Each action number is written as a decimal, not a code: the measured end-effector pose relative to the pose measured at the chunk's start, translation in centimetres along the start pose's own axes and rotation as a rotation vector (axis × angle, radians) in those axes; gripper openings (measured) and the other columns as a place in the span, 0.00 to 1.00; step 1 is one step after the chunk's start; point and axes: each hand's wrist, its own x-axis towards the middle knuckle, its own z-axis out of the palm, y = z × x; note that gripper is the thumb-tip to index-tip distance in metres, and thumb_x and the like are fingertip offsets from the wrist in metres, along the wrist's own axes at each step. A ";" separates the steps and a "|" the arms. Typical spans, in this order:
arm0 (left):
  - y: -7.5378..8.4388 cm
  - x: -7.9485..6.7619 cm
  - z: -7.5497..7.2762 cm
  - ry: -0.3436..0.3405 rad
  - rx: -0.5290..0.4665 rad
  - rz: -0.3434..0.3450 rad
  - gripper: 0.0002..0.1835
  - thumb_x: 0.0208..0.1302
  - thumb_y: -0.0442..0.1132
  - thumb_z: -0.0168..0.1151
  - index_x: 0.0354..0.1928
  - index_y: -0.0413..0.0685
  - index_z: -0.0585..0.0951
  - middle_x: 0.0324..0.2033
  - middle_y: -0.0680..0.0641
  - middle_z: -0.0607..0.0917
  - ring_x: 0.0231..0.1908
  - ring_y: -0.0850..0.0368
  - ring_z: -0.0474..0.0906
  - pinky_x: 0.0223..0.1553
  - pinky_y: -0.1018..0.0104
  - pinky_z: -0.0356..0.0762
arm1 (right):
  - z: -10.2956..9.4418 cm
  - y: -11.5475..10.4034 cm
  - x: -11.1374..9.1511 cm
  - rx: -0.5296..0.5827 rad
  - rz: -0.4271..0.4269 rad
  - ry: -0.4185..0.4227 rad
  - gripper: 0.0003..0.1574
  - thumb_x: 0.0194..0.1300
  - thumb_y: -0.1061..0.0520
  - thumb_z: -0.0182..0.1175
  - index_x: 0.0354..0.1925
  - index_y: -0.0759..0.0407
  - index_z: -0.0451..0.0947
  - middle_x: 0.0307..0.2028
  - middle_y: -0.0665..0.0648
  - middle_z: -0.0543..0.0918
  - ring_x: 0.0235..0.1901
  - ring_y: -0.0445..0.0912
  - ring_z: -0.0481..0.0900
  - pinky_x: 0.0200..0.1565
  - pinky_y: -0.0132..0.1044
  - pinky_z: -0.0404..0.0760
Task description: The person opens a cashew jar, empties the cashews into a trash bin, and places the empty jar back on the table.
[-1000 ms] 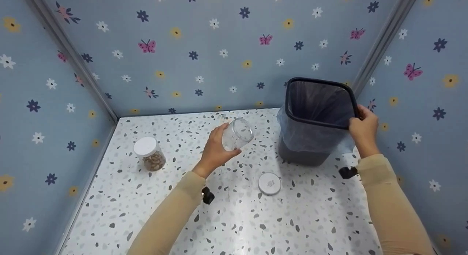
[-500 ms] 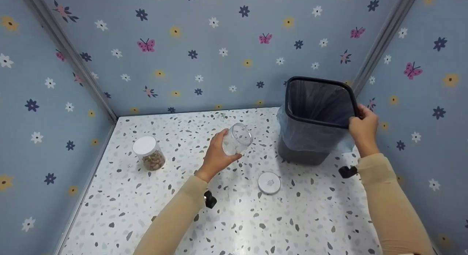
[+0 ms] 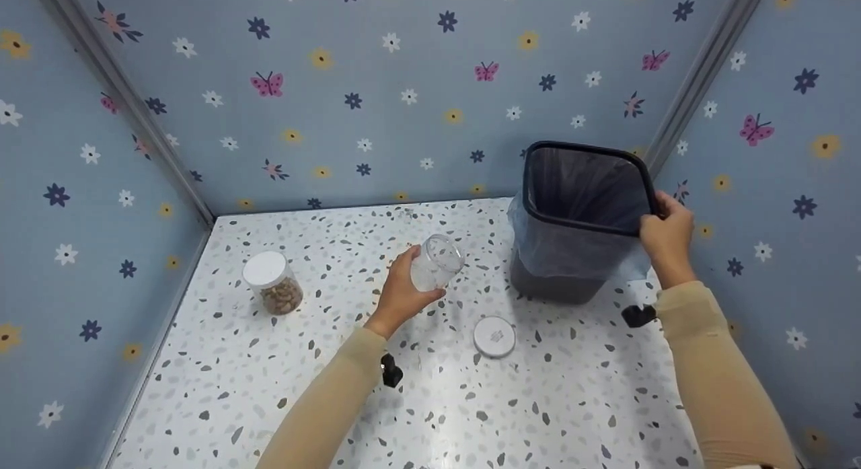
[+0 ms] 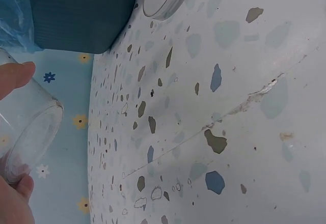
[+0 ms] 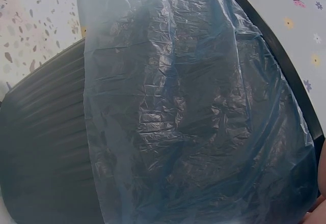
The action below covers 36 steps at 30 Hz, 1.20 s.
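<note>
My left grip (image 3: 401,295) is wrapped round a clear screw-top jar (image 3: 434,266), tilted, bin side. Right grip (image 3: 668,237) pinches the black rim (image 3: 582,225) of a waste bin (image 3: 557,284); bin sits left of that grip, translucent blue liner (image 5: 173,102) folded over its outside. Loose white lid (image 3: 494,337) lies between my grips, nearer me. White-capped jar of brown nut-like pieces (image 3: 274,284) stands upright, well left of my left grip.
</note>
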 end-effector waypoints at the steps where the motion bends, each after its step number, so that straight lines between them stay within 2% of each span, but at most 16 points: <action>1: -0.1 0.0 0.1 -0.005 0.001 -0.011 0.56 0.56 0.41 0.85 0.82 0.39 0.63 0.76 0.36 0.73 0.77 0.36 0.69 0.80 0.41 0.67 | 0.0 0.0 0.0 -0.002 -0.003 0.000 0.42 0.74 0.69 0.43 0.84 0.62 0.60 0.79 0.65 0.70 0.79 0.55 0.69 0.80 0.46 0.69; 6: -0.5 0.0 0.5 -0.021 0.009 -0.029 0.55 0.58 0.41 0.84 0.82 0.39 0.63 0.78 0.35 0.71 0.82 0.33 0.60 0.83 0.40 0.59 | -0.1 0.1 0.1 -0.009 -0.016 -0.003 0.43 0.73 0.68 0.43 0.84 0.62 0.60 0.79 0.66 0.71 0.78 0.56 0.70 0.79 0.47 0.70; 13: -1.1 0.0 1.7 -0.024 0.007 -0.050 0.55 0.56 0.42 0.85 0.82 0.40 0.64 0.76 0.36 0.72 0.77 0.37 0.69 0.80 0.42 0.67 | -0.1 0.1 0.2 -0.003 -0.020 -0.010 0.43 0.72 0.68 0.44 0.84 0.63 0.60 0.79 0.66 0.71 0.77 0.56 0.71 0.76 0.45 0.72; 19: -1.4 0.0 2.8 -0.045 0.016 -0.085 0.55 0.56 0.41 0.85 0.83 0.43 0.64 0.78 0.37 0.71 0.79 0.37 0.67 0.79 0.37 0.67 | -0.1 0.1 0.0 -0.004 -0.015 -0.009 0.43 0.74 0.68 0.43 0.84 0.62 0.59 0.79 0.65 0.71 0.77 0.56 0.71 0.76 0.45 0.72; 25: -1.9 0.2 3.8 -0.062 -0.020 -0.103 0.55 0.57 0.40 0.84 0.83 0.42 0.62 0.78 0.37 0.70 0.81 0.37 0.64 0.82 0.42 0.62 | -0.1 0.1 0.1 -0.003 -0.024 0.002 0.42 0.74 0.68 0.44 0.83 0.63 0.61 0.78 0.66 0.72 0.77 0.56 0.71 0.78 0.46 0.71; 36: -2.3 0.5 5.6 -0.088 -0.058 -0.139 0.57 0.57 0.42 0.84 0.84 0.43 0.61 0.79 0.39 0.70 0.80 0.40 0.66 0.83 0.46 0.62 | -0.1 0.2 0.2 0.001 -0.020 0.006 0.42 0.73 0.68 0.44 0.84 0.62 0.61 0.79 0.65 0.71 0.78 0.55 0.70 0.80 0.46 0.69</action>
